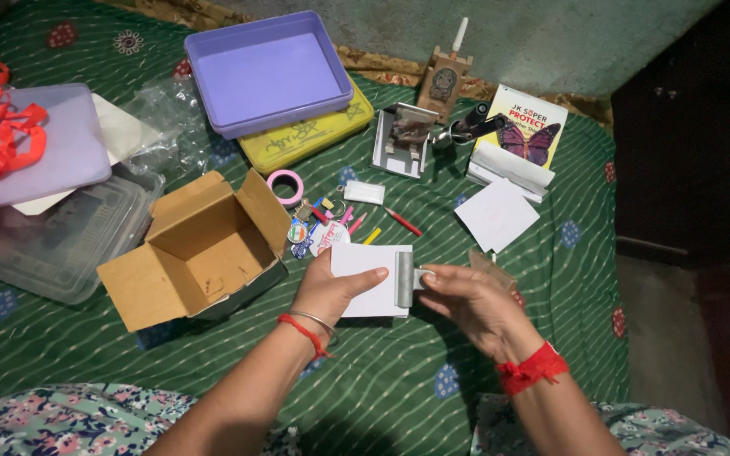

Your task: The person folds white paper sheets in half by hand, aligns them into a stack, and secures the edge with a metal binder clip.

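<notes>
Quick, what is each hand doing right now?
Left hand: closed on the white card.
Right hand: pinching the grey strip at the card's edge.

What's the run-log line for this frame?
left hand: holds white card | right hand: pinches grey strip | cardboard box: open, left

A home: patterned green bedspread (483, 346), scattered household oddments.

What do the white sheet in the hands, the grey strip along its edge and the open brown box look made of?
White sheet: matte paper or thin card, flat and stiff-looking. Grey strip: dull, even sheen, likely metal or plastic; unclear. Open brown box: corrugated cardboard, raw brown flaps. Left hand holds the sheet; right hand pinches the strip's side.
</notes>
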